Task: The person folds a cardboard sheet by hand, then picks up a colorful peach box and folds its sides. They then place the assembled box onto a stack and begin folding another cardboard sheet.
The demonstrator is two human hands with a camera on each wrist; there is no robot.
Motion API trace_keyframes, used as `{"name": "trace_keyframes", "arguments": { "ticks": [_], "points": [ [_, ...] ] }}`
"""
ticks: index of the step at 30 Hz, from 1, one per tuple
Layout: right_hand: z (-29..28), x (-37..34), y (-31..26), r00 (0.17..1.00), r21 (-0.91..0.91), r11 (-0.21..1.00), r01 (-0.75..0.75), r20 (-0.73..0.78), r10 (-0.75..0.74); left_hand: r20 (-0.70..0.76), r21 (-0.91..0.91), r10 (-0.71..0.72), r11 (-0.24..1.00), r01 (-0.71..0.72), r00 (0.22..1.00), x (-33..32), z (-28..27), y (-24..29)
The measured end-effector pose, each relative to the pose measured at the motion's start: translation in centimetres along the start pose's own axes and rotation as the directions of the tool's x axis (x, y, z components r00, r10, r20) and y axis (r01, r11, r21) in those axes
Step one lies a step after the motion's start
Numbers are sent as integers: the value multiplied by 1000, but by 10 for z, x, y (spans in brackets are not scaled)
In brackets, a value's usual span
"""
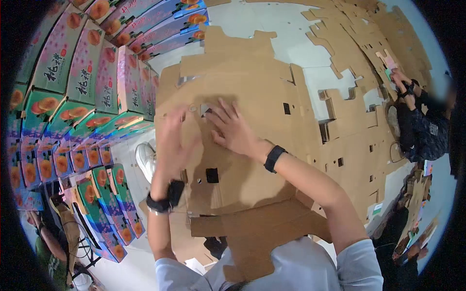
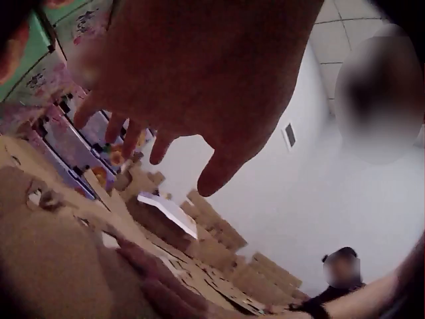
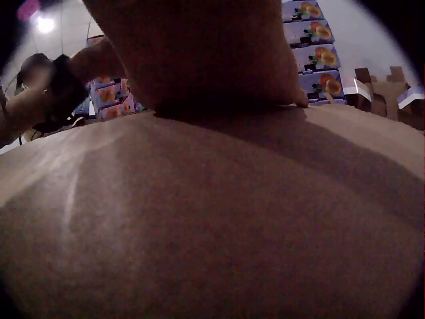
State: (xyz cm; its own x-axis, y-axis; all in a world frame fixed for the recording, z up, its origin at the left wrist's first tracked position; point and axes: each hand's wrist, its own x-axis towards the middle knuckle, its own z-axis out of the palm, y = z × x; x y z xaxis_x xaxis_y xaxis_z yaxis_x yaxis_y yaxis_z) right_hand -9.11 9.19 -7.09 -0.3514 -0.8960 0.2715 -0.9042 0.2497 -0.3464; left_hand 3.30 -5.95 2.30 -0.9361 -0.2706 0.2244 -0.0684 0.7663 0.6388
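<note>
A large flat brown cardboard sheet (image 1: 257, 179) with punched holes and cut edges lies in front of me. My right hand (image 1: 235, 131) rests on it with fingers spread, beside a small pale hole. In the right wrist view, the right hand (image 3: 206, 60) is low against the cardboard surface (image 3: 219, 212). Left of it is my left hand (image 1: 177, 138), blurred in the head view. The left wrist view shows this left hand (image 2: 199, 86) held above the cardboard, its fingers extended, the thumb apart and nothing in its grasp.
Printed peach boxes (image 1: 87, 87) are stacked along the left, with more boxes (image 1: 104, 208) lower down. Further flat cardboard (image 1: 349, 140) covers the right side. Another person (image 1: 422, 126) works at the far right. A white shoe (image 1: 145, 160) shows beside the sheet.
</note>
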Motion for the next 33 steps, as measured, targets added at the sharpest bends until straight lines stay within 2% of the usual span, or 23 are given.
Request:
{"name": "trace_keyframes", "arguments": {
  "ticks": [2, 3, 4, 6, 7, 9, 10, 12, 13, 14, 16, 17, 24, 29, 33],
  "points": [
    [-4, 1, 0, 1000, -38, 999, 26, 2, -25, 312, -104, -116, 982, 155, 943, -46, -5, 37],
    [-3, 1, -1, 1000, -27, 999, 29, 4, -29, 574, -233, -108, 929, 288, 812, -58, -15, 53],
    [-2, 1, -1, 1000, -1, 1000, 18, -25, -18, 782, -312, -35, 842, 440, 623, -68, -22, 64],
    [0, -1, -1, 999, 32, 999, 0, -47, 2, 774, -505, 142, 726, 466, 617, -109, -16, 67],
    [2, -1, 1, 999, 40, 999, 3, -50, -1, 777, -503, 138, 722, 474, 614, -126, -13, 71],
    [4, -1, 1, 999, 55, 998, 10, -49, -8, 791, -437, 115, 794, 423, 601, -150, -7, 80],
    [3, -2, 1, 998, 34, 999, 15, -54, -14, 791, -434, 107, 792, 430, 602, -158, -5, 85],
    [0, -1, 0, 998, 15, 1000, 23, -61, -22, 724, -486, 55, 749, 451, 688, -167, 0, 93],
    [-2, -1, -1, 998, 23, 999, 24, -61, -22, 682, -489, -43, 715, 499, 730, -170, 2, 100],
    [-3, -1, -1, 998, 29, 999, 23, -61, -21, 682, -487, -45, 716, 500, 730, -177, 6, 103],
    [-3, 0, -1, 997, 37, 999, 21, -72, -18, 548, -545, -116, 702, 458, 829, -184, 16, 106],
    [-3, -2, -1, 997, 45, 999, 16, -77, -12, 502, -525, -162, 723, 449, 849, -186, 19, 112],
    [-7, -2, -3, 995, 48, 999, 26, -96, -21, 396, -591, -141, 717, 369, 907, -191, 38, 123],
    [-3, 0, -2, 995, 71, 997, 19, -104, -11, 231, -622, -256, 704, 344, 939, -203, 51, 122],
    [-2, -1, -2, 997, 71, 997, 8, -74, -3, 163, -633, -292, 702, 327, 943, -206, 55, 125]
  ]
}}
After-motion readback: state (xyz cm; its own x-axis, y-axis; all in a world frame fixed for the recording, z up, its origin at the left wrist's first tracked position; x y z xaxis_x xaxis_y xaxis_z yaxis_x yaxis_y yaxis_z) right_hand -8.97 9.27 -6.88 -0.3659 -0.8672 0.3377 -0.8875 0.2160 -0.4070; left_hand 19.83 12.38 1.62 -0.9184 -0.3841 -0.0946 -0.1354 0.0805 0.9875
